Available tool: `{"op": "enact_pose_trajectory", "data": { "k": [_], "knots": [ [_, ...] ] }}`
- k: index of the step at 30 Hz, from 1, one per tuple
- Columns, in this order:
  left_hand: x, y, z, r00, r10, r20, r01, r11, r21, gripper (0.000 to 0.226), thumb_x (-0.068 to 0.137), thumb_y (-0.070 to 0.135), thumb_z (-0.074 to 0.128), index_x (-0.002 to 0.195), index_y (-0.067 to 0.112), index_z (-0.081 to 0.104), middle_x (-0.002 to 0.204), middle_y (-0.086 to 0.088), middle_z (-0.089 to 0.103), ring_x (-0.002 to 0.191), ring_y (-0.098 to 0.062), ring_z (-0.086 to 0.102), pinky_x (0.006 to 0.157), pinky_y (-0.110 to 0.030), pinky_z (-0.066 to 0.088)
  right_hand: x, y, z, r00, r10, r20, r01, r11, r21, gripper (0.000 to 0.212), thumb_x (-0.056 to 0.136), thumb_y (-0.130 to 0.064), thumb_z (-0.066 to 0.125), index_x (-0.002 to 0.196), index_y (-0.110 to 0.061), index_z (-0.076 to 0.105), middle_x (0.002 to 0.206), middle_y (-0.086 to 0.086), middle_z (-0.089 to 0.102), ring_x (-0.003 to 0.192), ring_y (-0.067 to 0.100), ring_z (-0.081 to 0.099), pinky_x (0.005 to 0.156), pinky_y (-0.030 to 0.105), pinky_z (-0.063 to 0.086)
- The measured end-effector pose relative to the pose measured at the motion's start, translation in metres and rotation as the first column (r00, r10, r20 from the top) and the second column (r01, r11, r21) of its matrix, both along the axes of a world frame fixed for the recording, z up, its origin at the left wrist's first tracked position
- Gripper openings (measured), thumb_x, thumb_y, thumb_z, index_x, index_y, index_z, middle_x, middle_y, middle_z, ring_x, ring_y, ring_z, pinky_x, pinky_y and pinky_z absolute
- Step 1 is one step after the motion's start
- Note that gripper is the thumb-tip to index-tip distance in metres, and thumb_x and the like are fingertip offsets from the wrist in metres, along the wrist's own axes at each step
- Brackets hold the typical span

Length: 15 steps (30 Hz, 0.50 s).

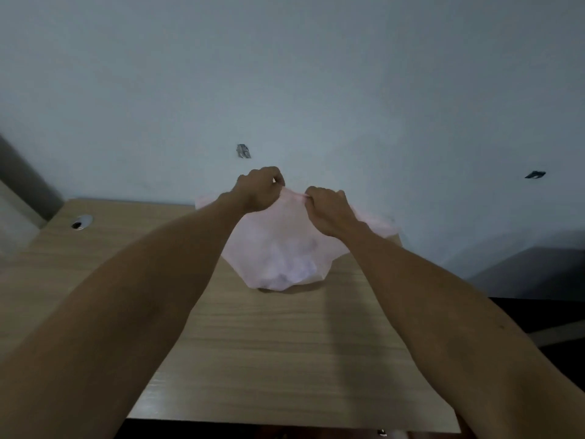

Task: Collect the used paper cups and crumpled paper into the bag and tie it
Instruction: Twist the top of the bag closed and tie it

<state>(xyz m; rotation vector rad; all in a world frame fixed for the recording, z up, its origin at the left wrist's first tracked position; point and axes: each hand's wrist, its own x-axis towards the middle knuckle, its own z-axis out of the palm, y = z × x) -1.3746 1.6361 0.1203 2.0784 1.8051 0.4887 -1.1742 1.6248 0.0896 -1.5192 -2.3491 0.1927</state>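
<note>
Here, both hands up at the gathered top of a thin, translucent pale-pink plastic bag [281,248]: left hand [260,189] and right hand [329,210] each pinching the film, close together. Bag resting on the light wood-grain desk [259,359], near the pale wall [285,74].

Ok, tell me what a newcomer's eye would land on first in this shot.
First, the pale pink bag standing near the far edge of the wooden table, bulging with blurred whitish contents. Both hands meet at its top: the left hand and right hand each pinch the gathered plastic. Behind, two dark marks break the plain wall.
</note>
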Motion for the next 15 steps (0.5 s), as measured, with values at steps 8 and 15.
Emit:
{"op": "enact_pose_trajectory", "data": {
  "k": [8, 15],
  "knots": [
    [0.007, -0.034, -0.052, 0.908, -0.030, -0.418, 0.212, 0.892, 0.398, 0.043, 0.096, 0.027, 0.052, 0.138, 0.016, 0.048, 0.123, -0.009, 0.061, 0.105, -0.033, 0.063, 0.096, -0.045, 0.036, 0.002, 0.021, 0.019, 0.953, -0.065, -0.295, -0.036, 0.945, -0.325, 0.032, 0.093, -0.003, 0.049, 0.120, -0.008, 0.066, 0.118, 0.010, 0.066, 0.102, 0.021, 0.062, 0.082, 0.025, 0.045],
    [0.005, -0.028, -0.051, 0.935, -0.067, -0.347, 0.184, 0.931, 0.316, 0.031, 0.094, 0.009, 0.037, 0.117, 0.016, 0.055, 0.098, -0.004, 0.062, 0.090, -0.030, 0.059, 0.094, -0.044, 0.025, 0.012, 0.022, 0.030, 0.919, -0.186, -0.347, -0.028, 0.848, -0.530, 0.032, 0.092, -0.003, 0.046, 0.117, -0.021, 0.059, 0.100, 0.005, 0.062, 0.079, 0.013, 0.057, 0.068, 0.027, 0.042]
  ]
}}
